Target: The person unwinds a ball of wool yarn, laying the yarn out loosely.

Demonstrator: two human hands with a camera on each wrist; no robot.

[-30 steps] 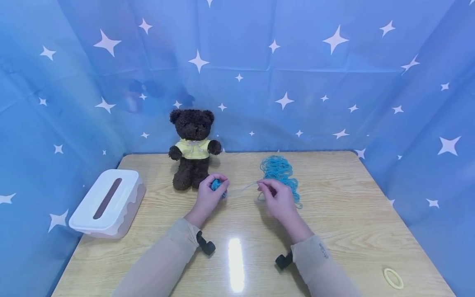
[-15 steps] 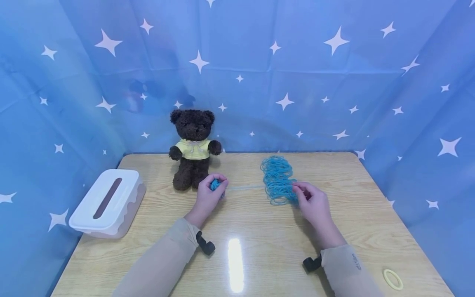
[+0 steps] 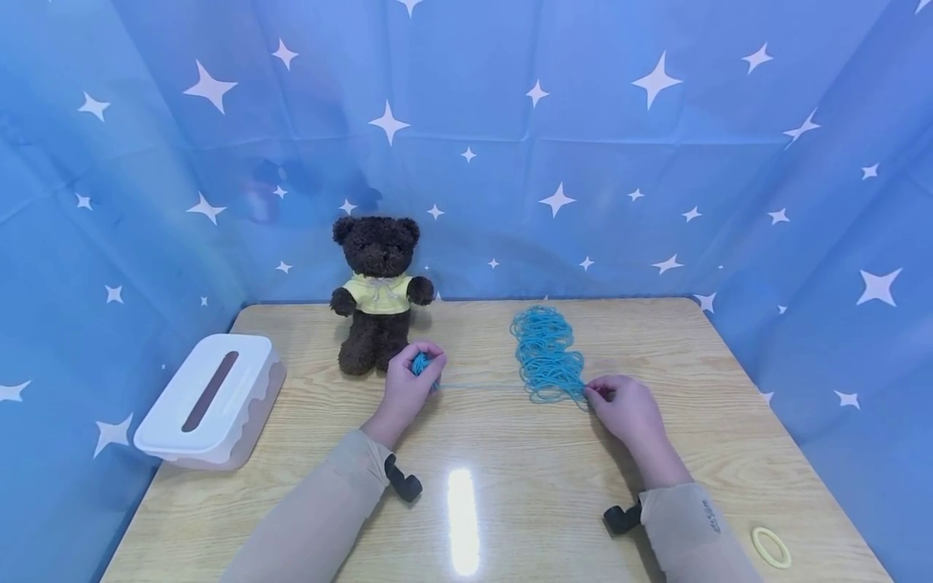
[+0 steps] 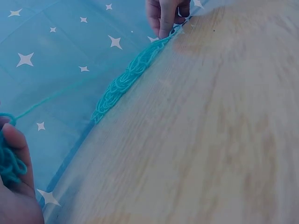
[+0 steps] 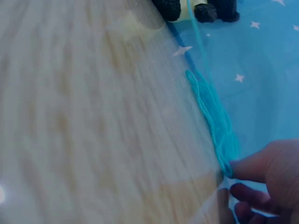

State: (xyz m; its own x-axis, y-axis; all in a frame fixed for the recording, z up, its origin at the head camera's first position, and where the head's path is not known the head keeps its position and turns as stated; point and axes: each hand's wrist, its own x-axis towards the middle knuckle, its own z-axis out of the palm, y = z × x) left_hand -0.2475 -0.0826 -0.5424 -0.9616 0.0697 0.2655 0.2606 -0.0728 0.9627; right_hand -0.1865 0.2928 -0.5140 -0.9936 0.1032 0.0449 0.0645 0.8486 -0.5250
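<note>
My left hand [image 3: 406, 389] holds a small wad of blue yarn [image 3: 419, 363] in its curled fingers, in front of the teddy bear. In the left wrist view, loops of the wad [image 4: 10, 163] show against the palm. A thin strand [image 3: 481, 385] runs from it rightward to a flat heap of looped blue yarn [image 3: 543, 344] on the table. At the near right end of this heap, my right hand [image 3: 632, 411] pinches yarn between thumb and finger. The right wrist view shows the thumb at the end of the yarn loops [image 5: 219, 130].
A dark brown teddy bear [image 3: 381, 251] in a yellow top sits at the back of the wooden table [image 3: 525, 486]. A white lidded box [image 3: 207, 397] with a slot stands at the left edge. A pale yellow ring [image 3: 771, 547] lies front right. Blue star-patterned cloth [image 3: 481, 81] hangs behind.
My right hand has gone from left of the yarn heap to its right end, drawing the strand across, then moved slightly nearer to me. The left hand has stayed in place with its wad.
</note>
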